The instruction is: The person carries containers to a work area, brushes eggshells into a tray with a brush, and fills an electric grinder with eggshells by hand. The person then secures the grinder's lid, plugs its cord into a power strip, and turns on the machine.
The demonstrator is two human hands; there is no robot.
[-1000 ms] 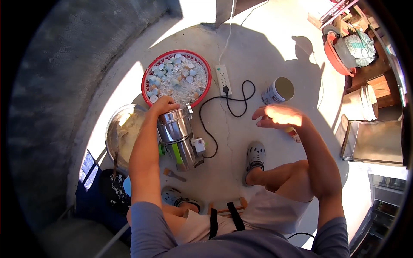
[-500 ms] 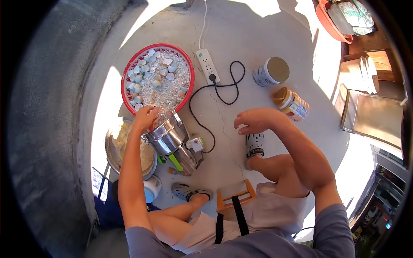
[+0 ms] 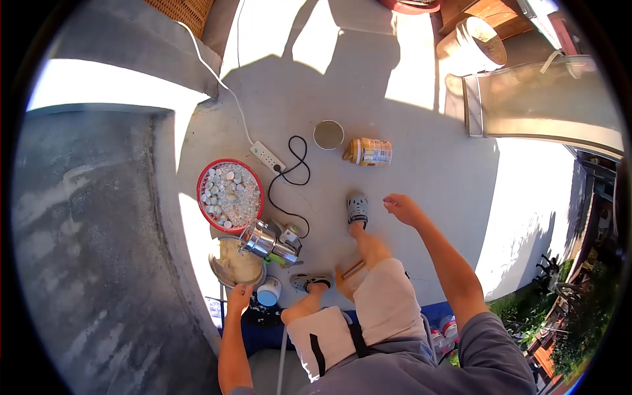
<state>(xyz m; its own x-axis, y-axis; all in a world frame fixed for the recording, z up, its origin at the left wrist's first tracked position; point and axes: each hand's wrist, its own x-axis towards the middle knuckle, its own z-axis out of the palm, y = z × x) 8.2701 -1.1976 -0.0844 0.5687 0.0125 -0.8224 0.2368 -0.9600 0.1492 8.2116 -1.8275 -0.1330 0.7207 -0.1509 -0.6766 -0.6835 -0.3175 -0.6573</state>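
My left hand (image 3: 239, 298) is at the near rim of a metal basin (image 3: 261, 273) that holds pale powder (image 3: 241, 261). Its fingers look closed, but what they grip is hidden. Over the basin's far right side leans a shiny steel machine (image 3: 263, 240) with a round opening and a green part. Beside the basin stands a tub with a blue lid (image 3: 268, 295). My right hand (image 3: 403, 208) hangs in the air right of my shoe, loosely curled, fingers slightly apart, with nothing visible in it. Beyond the machine lies a red-rimmed tray (image 3: 262, 195) of shells and white fragments (image 3: 238, 201).
A power strip (image 3: 266, 157) with a black cord (image 3: 282, 210) lies on the concrete floor. Farther right are an open round tub (image 3: 328, 135) and a labelled jar (image 3: 372, 152) on its side. A low wooden stool (image 3: 350, 278) stands by my legs; a concrete wall (image 3: 99, 230) is at left.
My left hand has left the machine's opening for the basin's near rim. My right hand has swung away from the machine. The view has pulled back, and my legs have shifted off the stool.
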